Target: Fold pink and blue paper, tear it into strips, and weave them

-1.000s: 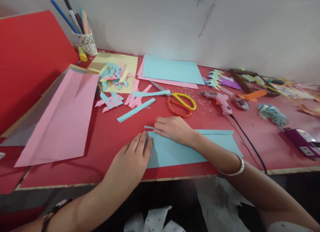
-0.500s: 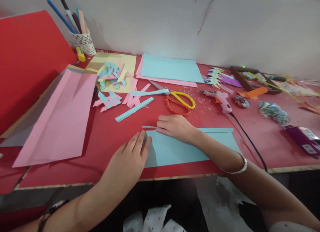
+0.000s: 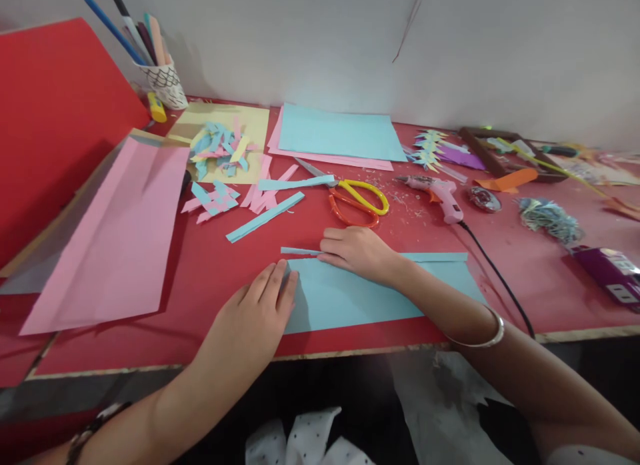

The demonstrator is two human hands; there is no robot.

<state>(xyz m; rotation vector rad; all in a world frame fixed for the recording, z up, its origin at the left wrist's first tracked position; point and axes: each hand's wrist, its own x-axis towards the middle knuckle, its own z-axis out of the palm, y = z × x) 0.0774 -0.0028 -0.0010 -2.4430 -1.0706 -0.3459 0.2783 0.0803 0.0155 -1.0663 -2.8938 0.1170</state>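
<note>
A light-blue sheet of paper lies near the table's front edge. Along its far edge runs a narrow blue paper strip, whose left end stands apart from the sheet. My right hand pinches this strip between thumb and curled fingers, with its wrist across the sheet. On the sheet's left edge, my left hand presses down with fingers extended. Beyond my right hand lie scissors with yellow and orange handles. Two cut blue strips rest to the left of them.
Left stands a folded pink sheet. Woven paper pieces and scraps lie behind my left hand. Stacked sheets are at the back. Right are a glue gun with its cord, tinsel and a purple box.
My right hand has slid slightly right along the strip, and more of the strip's loose left end shows. My left hand stays on the sheet. The view has shifted a little.
</note>
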